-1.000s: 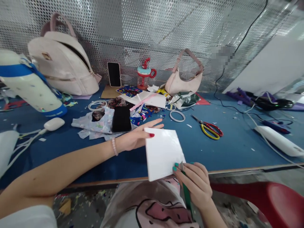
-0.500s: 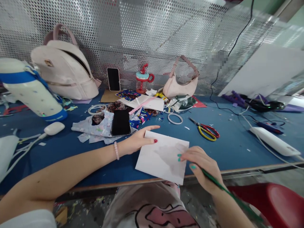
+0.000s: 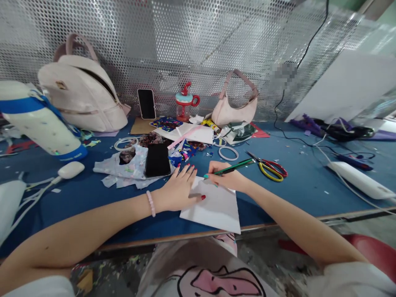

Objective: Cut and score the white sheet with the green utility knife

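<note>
A sheet of white paper (image 3: pixel 213 210) lies at the front edge of the blue table, its near corner sticking out past the edge. My left hand (image 3: pixel 177 192), with red nails and a beaded bracelet, rests flat on the paper's left side, fingers spread. In my right hand (image 3: pixel 224 175), a slim green pencil (image 3: pixel 241 164) is pinched, its back end pointing right. The pencil's tip is at the upper part of the paper, hidden by the fingers; I cannot tell whether it touches. Beyond the hands lies a black phone-like slab (image 3: pixel 157 160) on patterned fabric scraps (image 3: pixel 123 167).
Scissors-like pliers (image 3: pixel 270 168) with red and yellow handles lie right of the pencil. A white ring (image 3: pixel 228 153) sits behind. A bottle (image 3: pixel 43 119), backpack (image 3: pixel 83 90), upright phone (image 3: pixel 146 104), red-handled cup (image 3: pixel 185 105) and handbag (image 3: pixel 236 103) stand farther back. A white power strip (image 3: pixel 360 179) is at right.
My left hand has gone from gripping the paper's edge to lying flat on it. The paper has come down onto the table. My right hand has moved up and left with the pencil.
</note>
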Action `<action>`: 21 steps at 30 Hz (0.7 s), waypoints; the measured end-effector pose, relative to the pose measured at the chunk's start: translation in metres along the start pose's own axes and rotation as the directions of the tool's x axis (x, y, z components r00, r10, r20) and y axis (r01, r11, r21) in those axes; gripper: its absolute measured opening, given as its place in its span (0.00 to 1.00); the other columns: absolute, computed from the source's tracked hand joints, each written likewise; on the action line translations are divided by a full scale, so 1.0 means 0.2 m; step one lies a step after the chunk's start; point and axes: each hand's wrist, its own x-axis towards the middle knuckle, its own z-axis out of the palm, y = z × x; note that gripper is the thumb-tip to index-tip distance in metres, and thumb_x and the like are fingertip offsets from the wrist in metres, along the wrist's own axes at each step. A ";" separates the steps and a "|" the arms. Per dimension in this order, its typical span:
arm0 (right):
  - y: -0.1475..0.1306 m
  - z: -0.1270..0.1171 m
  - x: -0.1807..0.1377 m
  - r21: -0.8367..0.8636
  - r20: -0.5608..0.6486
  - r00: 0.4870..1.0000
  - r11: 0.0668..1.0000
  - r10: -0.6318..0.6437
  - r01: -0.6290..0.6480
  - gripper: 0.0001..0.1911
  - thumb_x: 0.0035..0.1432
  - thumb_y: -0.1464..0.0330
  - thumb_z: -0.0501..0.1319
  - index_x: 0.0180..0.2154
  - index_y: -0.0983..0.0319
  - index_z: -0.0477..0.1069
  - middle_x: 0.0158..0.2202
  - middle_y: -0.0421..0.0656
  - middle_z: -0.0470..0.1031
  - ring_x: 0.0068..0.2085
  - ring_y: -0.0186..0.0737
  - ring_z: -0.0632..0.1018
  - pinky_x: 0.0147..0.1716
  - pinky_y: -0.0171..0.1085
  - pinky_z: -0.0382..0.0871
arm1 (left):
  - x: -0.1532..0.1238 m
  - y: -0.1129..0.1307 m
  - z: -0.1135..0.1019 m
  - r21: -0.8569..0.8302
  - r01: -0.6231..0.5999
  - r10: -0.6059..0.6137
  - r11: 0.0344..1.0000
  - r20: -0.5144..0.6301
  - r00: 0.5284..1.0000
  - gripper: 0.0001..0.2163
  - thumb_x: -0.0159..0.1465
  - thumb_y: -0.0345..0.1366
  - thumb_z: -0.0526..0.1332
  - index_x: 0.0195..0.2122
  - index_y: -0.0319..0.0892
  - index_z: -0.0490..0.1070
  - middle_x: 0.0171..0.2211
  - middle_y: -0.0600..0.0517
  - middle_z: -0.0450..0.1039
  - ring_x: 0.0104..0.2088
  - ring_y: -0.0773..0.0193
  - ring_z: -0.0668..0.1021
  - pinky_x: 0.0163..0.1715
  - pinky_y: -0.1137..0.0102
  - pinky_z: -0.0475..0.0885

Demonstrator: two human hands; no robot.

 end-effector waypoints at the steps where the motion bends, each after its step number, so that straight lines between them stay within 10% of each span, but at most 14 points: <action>1: 0.02 0.01 0.01 -0.006 0.024 1.000 1.000 -0.009 0.009 0.10 0.57 0.65 0.58 0.26 0.59 0.60 0.17 0.34 0.66 0.19 0.30 0.65 0.21 0.31 0.57 | 0.00 0.00 0.01 0.017 -0.005 0.005 1.000 0.015 1.000 0.41 0.65 0.60 0.44 0.67 0.28 0.44 0.68 0.37 0.38 0.68 0.45 0.41 0.65 0.51 0.38; 21: 0.11 0.04 0.01 0.093 0.073 0.993 0.992 -0.089 0.082 0.13 0.58 0.64 0.60 0.25 0.60 0.61 0.19 0.34 0.63 0.20 0.29 0.62 0.21 0.31 0.55 | 0.03 -0.09 -0.05 0.019 -0.200 0.197 0.980 0.118 0.973 0.40 0.65 0.59 0.45 0.68 0.33 0.41 0.69 0.42 0.34 0.69 0.50 0.39 0.64 0.47 0.36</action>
